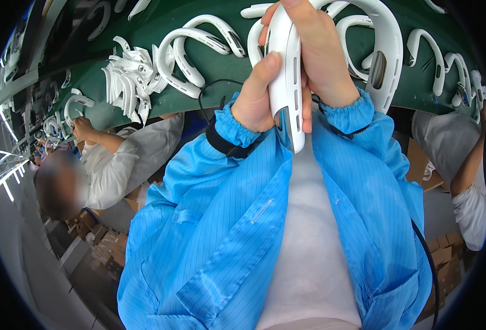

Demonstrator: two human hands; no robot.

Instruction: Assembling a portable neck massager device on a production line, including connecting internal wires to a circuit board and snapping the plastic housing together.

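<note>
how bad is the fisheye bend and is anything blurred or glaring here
Head view: strong fisheye, the green belt curves and corners go black; bright streaks of glare at the left rim; the white curved part gripped by left hand and right hand is sharp.

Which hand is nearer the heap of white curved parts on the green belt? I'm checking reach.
Left. The left hand grips the white neck-fan piece on the side toward the heap; the right hand holds its far side.

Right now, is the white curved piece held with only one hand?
No, both the left hand and the right hand grip the white curved piece, their fingers wrapped around it.
</note>
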